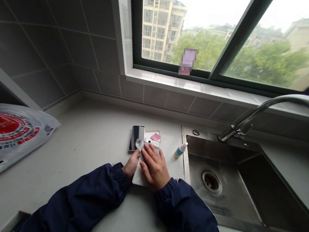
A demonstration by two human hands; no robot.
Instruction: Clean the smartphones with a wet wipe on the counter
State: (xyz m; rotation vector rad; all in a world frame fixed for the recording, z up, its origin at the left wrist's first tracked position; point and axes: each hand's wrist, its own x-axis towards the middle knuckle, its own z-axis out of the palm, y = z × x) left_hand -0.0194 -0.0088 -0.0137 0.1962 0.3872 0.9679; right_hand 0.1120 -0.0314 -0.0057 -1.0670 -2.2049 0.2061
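A white phone lies back up on the counter, its camera area at the far end. My left hand is closed on its left edge. My right hand lies across the back, fingers stretched, holding a pale grey cloth pressed beneath them; most of the cloth is hidden. Beyond my left hand rests a second phone with a dark screen. Beside it are a clear phone case and a small pink piece. To the right stands a small white spray bottle with a coloured label.
On the right, a steel sink with a chrome tap is set into the counter. A white plastic bag with red print lies at the left. The tiled wall and window ledge bound the back.
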